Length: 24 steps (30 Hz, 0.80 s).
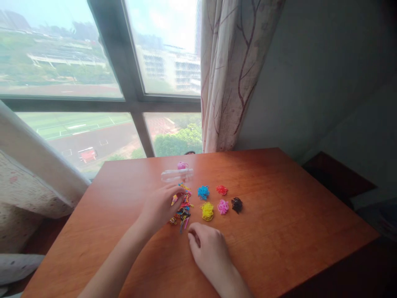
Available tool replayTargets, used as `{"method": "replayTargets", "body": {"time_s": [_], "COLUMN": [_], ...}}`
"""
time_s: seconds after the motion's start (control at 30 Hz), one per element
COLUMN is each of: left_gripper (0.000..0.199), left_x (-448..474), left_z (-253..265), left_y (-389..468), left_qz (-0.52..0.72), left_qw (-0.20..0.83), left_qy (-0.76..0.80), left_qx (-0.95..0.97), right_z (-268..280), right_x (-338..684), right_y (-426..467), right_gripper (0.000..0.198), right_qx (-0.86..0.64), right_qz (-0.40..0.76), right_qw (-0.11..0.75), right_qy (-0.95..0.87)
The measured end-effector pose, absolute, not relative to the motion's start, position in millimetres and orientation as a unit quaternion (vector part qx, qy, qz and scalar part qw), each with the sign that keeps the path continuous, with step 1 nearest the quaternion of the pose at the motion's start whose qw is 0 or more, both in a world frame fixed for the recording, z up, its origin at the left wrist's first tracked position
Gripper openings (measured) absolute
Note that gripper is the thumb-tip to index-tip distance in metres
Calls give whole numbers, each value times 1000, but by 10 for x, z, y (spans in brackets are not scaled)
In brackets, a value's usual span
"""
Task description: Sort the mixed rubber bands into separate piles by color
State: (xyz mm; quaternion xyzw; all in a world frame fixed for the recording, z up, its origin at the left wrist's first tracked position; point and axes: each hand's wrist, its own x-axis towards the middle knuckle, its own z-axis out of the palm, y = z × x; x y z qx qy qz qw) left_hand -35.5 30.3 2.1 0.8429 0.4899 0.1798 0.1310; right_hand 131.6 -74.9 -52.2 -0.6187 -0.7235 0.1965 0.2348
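Note:
My left hand (163, 203) reaches over a mixed heap of small coloured rubber bands (185, 205). Its thumb and forefinger are apart at the heap's upper edge, with nothing visibly held. My right hand (211, 244) rests on the table just below and right of the heap, fingers curled in; their inside is hidden. To the right of the heap lie separate single-colour bunches of bands: blue (203, 192), red (221, 190), yellow (207, 211), pink (223, 206) and black (237, 205). The left hand partly covers the mixed heap.
Behind the heap lies a clear plastic bag or wrapper (176, 175), and a small pink-purple item (182, 165) sits beyond it. The brown wooden table (279, 215) stands against a window (133, 105), with a patterned curtain (229, 74) at its back edge.

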Motion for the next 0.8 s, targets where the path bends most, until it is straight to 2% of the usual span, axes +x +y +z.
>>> {"method": "replayTargets", "body": {"time_s": [0.07, 0.17, 0.4, 0.6, 0.8], "left_gripper": [20, 24, 28, 28, 26], "left_x": [-470, -605, -736, -749, -758], "left_z": [-58, -171, -295, -270, -238], "left_y": [182, 38, -85, -90, -100], "left_qz": [238, 261, 256, 224, 197], "left_qw": [176, 210, 237, 249, 239], "left_qy": [505, 530, 567, 569, 569], "left_qx": [811, 779, 746, 751, 762], "right_z": [-472, -411, -384, -376, -371], "right_x": [1309, 1273, 1175, 1174, 1171], "right_y": [-713, -656, -582, -565, -515], "right_gripper": [12, 14, 12, 20, 14], "right_qx": [-626, -632, -639, -623, -642], "right_qz": [195, 192, 172, 169, 149], "right_qw": [216, 199, 163, 168, 166], "right_qy": [-724, -724, -732, -745, -734]}}
